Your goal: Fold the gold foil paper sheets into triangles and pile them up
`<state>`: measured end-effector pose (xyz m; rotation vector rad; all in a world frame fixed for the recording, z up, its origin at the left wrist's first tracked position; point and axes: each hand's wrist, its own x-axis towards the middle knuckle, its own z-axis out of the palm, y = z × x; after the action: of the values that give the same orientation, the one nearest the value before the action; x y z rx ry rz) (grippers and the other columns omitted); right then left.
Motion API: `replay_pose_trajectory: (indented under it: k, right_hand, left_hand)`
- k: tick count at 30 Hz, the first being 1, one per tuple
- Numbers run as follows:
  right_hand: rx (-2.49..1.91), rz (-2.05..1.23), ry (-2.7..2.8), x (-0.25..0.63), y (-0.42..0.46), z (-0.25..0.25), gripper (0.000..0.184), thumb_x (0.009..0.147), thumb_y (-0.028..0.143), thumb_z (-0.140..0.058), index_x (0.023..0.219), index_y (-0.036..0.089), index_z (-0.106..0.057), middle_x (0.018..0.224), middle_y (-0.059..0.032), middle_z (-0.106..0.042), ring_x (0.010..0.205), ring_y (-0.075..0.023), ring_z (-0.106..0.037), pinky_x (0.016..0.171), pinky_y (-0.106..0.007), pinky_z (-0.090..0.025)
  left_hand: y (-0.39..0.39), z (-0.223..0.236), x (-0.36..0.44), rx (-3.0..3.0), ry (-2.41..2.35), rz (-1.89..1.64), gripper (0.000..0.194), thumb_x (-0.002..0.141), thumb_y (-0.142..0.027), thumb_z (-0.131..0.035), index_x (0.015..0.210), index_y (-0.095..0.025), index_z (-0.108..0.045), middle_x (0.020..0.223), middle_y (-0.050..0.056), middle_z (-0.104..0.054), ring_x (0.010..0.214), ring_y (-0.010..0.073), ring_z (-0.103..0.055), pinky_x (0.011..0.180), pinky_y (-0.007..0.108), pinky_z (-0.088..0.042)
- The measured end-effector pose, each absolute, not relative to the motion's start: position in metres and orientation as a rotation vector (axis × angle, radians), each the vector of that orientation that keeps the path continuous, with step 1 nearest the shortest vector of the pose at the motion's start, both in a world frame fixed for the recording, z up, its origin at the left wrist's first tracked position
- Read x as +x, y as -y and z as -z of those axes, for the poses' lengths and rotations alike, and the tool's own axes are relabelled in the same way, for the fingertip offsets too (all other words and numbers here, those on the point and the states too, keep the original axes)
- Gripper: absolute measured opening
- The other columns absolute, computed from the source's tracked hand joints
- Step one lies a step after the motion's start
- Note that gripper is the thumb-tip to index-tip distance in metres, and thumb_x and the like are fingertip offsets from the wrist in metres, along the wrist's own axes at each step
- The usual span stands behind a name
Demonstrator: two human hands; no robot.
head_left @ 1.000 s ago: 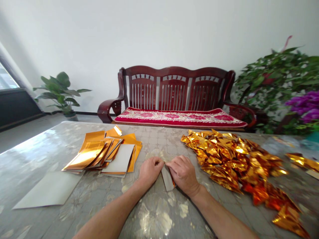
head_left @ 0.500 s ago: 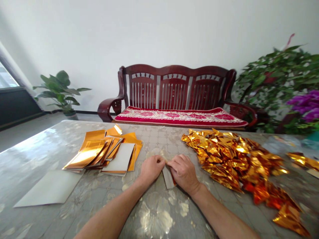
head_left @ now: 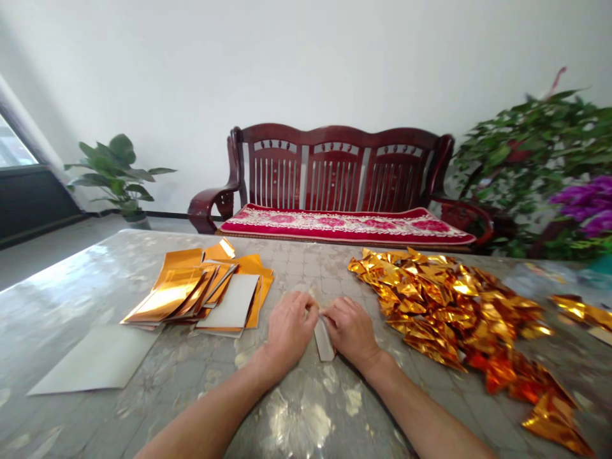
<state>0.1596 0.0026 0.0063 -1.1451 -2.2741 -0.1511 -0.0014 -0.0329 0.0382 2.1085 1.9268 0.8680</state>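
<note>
Between my hands is a narrow folded strip of foil paper (head_left: 325,343), its pale backing side showing and its near end pointing toward me. My left hand (head_left: 292,325) pinches the far end from the left. From the right, my right hand (head_left: 351,331) closes its fingers on the same far end. The fingertips almost meet there and hide the top of the strip. A stack of gold foil paper sheets (head_left: 179,280) lies to the left of my left hand. Right of my right hand spreads a heap of folded gold foil pieces (head_left: 430,299).
A pale sheet (head_left: 95,360) lies flat at the left of the patterned table (head_left: 296,408). Clear plastic (head_left: 540,277) and more gold foil (head_left: 581,311) sit at the right. Behind the table are a wooden bench (head_left: 335,166) and potted plants (head_left: 115,172).
My left hand has turned and shifted slightly, its back now more visible. The folded strip stands a little straighter between my hands, and less gold shows at its right edge.
</note>
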Motion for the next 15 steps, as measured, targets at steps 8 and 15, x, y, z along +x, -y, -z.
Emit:
replay_pose_trajectory:
  k: [8,15]
  right_hand:
    - [-1.331,-0.140,2.133,0.162,-0.007,-0.007,0.018,0.081,0.013,-0.059,0.076,0.025,-0.072,0.077,-0.0015,-0.065,0.079,-0.0157,-0.059,0.066,-0.025,-0.039]
    - [-1.397,-0.217,2.071,0.165,-0.011,-0.006,0.031,0.076,0.012,-0.058,0.100,0.026,-0.071,0.087,-0.0008,-0.070,0.079,-0.0160,-0.061,0.067,-0.025,-0.040]
  left_hand:
    - [0.065,-0.032,0.025,2.290,-1.731,-0.541,0.022,0.080,-0.037,-0.066,0.094,-0.022,-0.059,0.096,0.005,-0.068,0.096,0.0243,-0.061,0.083,0.034,-0.041]
    - [0.054,-0.027,0.019,2.312,-1.749,-0.465,0.012,0.089,-0.022,-0.052,0.098,-0.024,-0.060,0.091,0.002,-0.070,0.091,0.0206,-0.062,0.079,0.032,-0.038]
